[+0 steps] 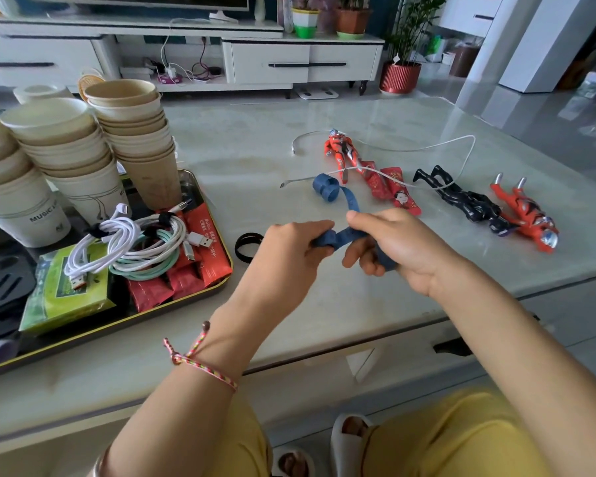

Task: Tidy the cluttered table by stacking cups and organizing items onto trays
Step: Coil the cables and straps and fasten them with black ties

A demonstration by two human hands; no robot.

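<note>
Both my hands hold a blue strap (338, 235) above the table's front middle. My left hand (289, 256) pinches one end and my right hand (396, 242) grips the other. The strap's free end curls into a roll (326, 188) further back. On the left, a dark tray (217, 287) with a gold rim carries stacks of paper cups (135, 132), coiled white and mint cables (141, 242), red sachets (207, 249) and a green packet (66, 290).
A black ring (246, 246) lies just right of the tray. Further right on the marble table (255, 146) lie a loose white cable (427, 148), two red sachets (393, 191), two red toy figures (341, 153) and a black one (468, 201). The table's front edge runs below my wrists.
</note>
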